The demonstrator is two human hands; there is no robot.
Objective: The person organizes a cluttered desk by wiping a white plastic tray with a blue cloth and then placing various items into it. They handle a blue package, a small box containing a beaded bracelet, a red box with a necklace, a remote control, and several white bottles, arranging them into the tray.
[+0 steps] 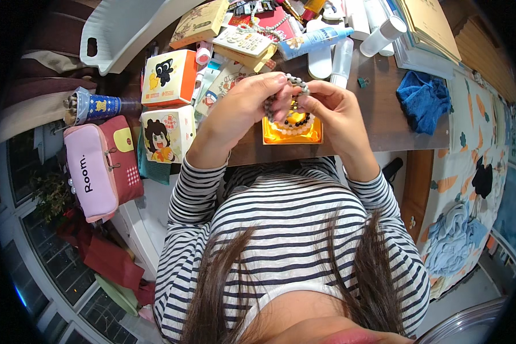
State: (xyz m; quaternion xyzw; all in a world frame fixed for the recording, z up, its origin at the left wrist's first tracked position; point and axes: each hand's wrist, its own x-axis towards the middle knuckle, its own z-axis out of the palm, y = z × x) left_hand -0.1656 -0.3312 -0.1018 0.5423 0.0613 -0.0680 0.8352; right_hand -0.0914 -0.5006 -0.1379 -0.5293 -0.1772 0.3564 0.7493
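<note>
Between both hands, above the desk, is a grey beaded bracelet (299, 81). My left hand (251, 96) grips its left part, with some fingers inside the loop. The thumb and fingers of my right hand (337, 112) pinch the beads at the right side. Below them, near the desk's front edge, stands a small square box (279, 139) with a shiny orange-yellow inside. A black beaded bracelet (303, 123) and a pale pink beaded bracelet (290, 131) lie in it, partly hidden by my hands.
On the brown desk (380, 112) are a blue bottle (314, 41), a binder clip (363, 82), a blue cloth (423, 102) and books (430, 30). Cartoon-printed boxes (170, 77) and a pink pencil case (92, 172) are at left. Another beaded string (279, 26) lies on a card farther back.
</note>
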